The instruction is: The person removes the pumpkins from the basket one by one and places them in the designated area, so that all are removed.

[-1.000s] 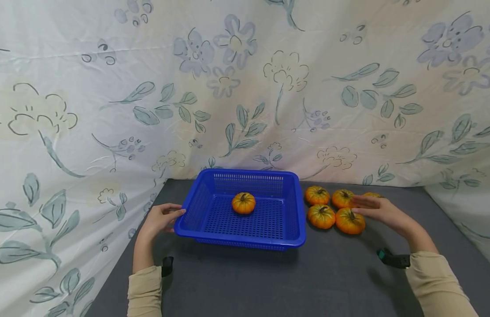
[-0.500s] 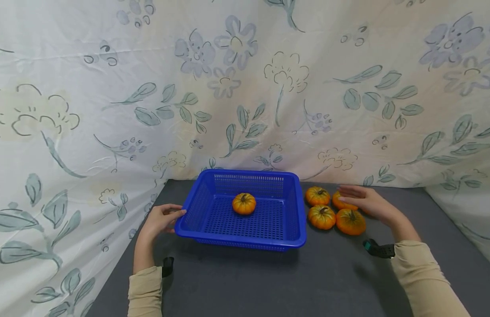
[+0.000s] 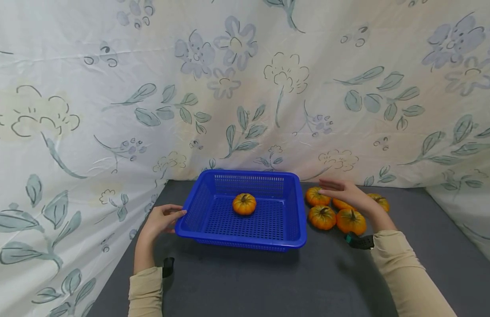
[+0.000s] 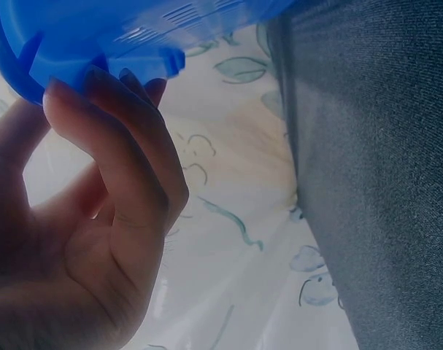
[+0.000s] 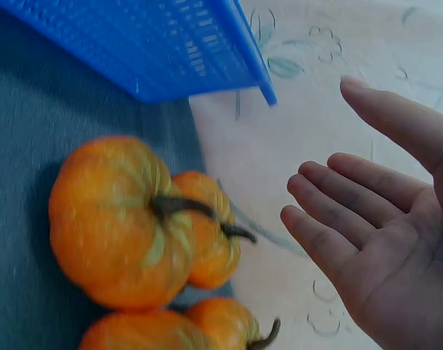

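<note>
A blue plastic basket [image 3: 237,239] with slotted walls stands on the table, and one small orange pumpkin [image 3: 244,204] lies inside it. My left hand [image 3: 161,219] grips the basket's left rim, thumb on top and fingers curled beneath, as the left wrist view shows. To the basket's right, several more pumpkins [image 3: 322,218] sit close together. My right hand [image 3: 348,196] hovers over the back of that group, holding nothing. In the right wrist view its fingers [image 5: 345,193] are extended and the thumb is spread apart. The hand partly hides a back pumpkin [image 3: 342,204].
The dark grey table [image 3: 253,281] runs back to a white floral cloth [image 3: 245,101] hung behind it and along the left side. Another pumpkin [image 3: 380,201] sits at the back right, partly behind my right forearm. Dark bands with cameras circle both wrists.
My right hand has moved left across the pumpkins, from the right end of the group toward the one at the back beside the basket. The left hand and basket have stayed put.
</note>
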Available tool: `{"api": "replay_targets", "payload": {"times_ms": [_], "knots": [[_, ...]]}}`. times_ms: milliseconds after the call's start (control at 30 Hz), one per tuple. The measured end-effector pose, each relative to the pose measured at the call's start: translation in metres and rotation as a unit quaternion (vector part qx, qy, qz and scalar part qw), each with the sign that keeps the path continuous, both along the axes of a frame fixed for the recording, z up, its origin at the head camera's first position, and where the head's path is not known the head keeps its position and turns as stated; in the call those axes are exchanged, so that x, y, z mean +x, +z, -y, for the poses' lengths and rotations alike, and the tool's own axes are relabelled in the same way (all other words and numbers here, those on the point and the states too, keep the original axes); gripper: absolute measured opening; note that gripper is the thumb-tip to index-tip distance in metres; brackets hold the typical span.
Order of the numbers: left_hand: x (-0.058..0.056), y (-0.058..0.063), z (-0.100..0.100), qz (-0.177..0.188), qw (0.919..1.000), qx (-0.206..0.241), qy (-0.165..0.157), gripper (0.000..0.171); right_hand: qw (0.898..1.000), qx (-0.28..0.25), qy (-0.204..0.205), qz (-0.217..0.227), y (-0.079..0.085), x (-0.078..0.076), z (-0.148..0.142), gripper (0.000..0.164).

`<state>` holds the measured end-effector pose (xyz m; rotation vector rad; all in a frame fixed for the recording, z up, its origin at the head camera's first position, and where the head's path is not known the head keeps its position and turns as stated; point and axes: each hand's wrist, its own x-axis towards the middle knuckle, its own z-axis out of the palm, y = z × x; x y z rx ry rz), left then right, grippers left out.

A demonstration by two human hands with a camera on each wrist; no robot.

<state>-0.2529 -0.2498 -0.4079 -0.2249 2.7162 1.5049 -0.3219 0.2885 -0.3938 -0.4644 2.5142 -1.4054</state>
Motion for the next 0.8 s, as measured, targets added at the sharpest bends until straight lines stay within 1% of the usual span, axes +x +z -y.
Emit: {"api": "replay_targets", "payload": {"times_ms": [133,433,633,800], "knots": [[-0.001,0.0,0.0,-0.001,1.0,0.002,-0.001,0.049,1.0,-0.003,0.0,-0.004,0.002,-0.004,0.013,0.069],[-0.001,0.0,0.0,0.0,1.0,-0.005,0.0,0.049,1.0,-0.002,0.009,-0.012,0.009,-0.008,0.037,0.071],[-0.001,0.0,0.0,0.001,1.0,-0.007,0.0,0.05,0.999,-0.018,0.026,-0.019,0.011,-0.013,0.053,0.072],[-0.001,0.0,0.001,0.0,1.0,-0.005,-0.001,0.05,0.999,-0.022,0.02,-0.022,0.012,-0.017,0.065,0.071]]}}
